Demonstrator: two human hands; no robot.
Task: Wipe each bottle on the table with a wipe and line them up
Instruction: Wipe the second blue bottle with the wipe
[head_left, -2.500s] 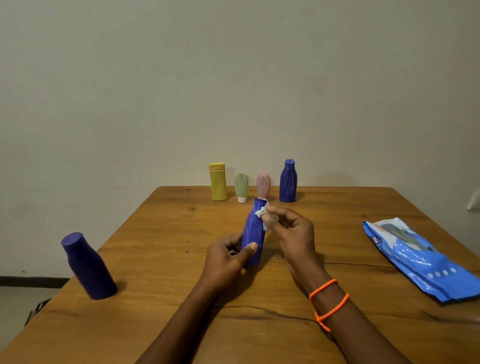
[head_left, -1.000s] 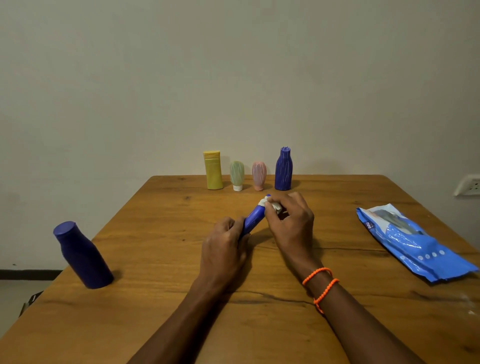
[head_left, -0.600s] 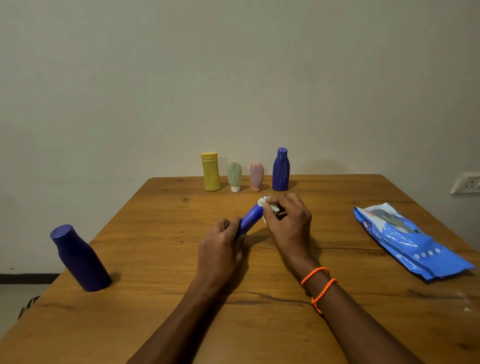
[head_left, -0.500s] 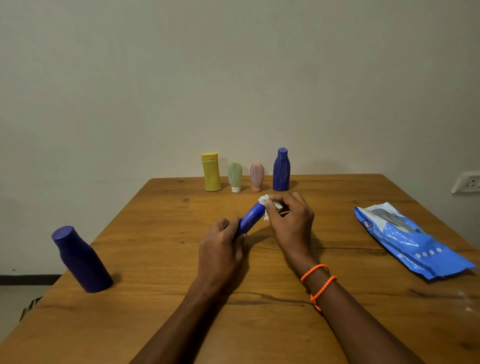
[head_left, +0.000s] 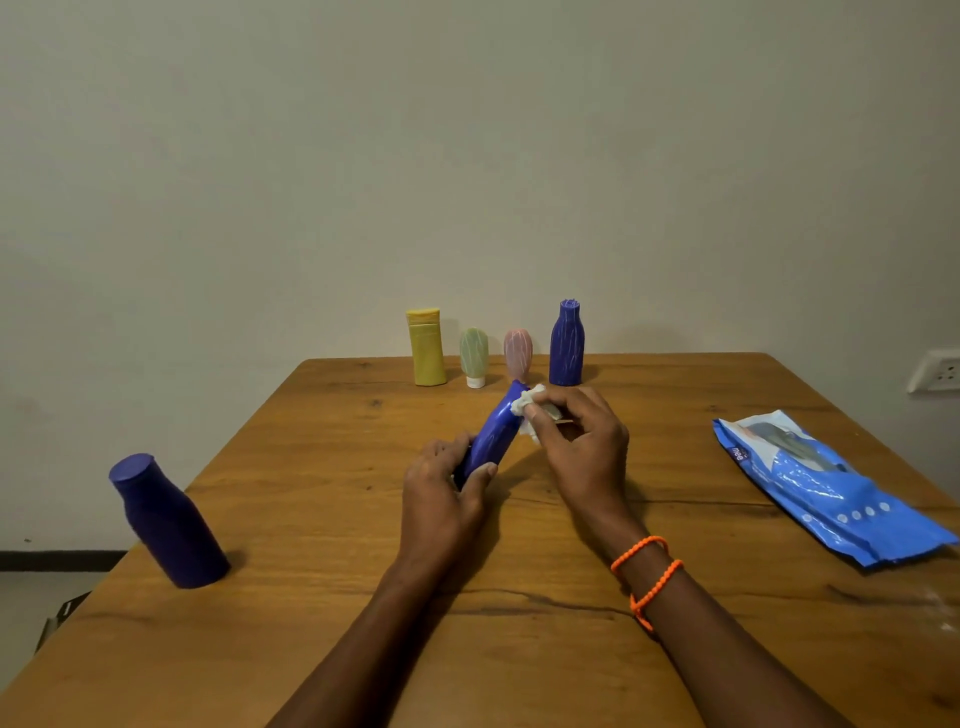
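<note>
While the blue bottle (head_left: 491, 439) is being gripped tilted at frame centre by the left hand (head_left: 441, 501), the wipe (head_left: 525, 408), pinched in the right hand (head_left: 582, 447), is best being rubbed firmly around its neck.

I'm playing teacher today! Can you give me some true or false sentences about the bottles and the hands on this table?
1. Four bottles stand in a row at the far edge of the table. True: the yellow bottle, green bottle, pink bottle and ribbed blue bottle.
2. The right hand holds nothing. False: it presses a white wipe on the top of the held blue bottle.
3. The left hand grips the held bottle's lower end. True.
4. The held bottle stands upright. False: it is tilted.
5. The blue wipes pack lies on the left. False: it lies on the right; the dark purple bottle is on the left.
</note>
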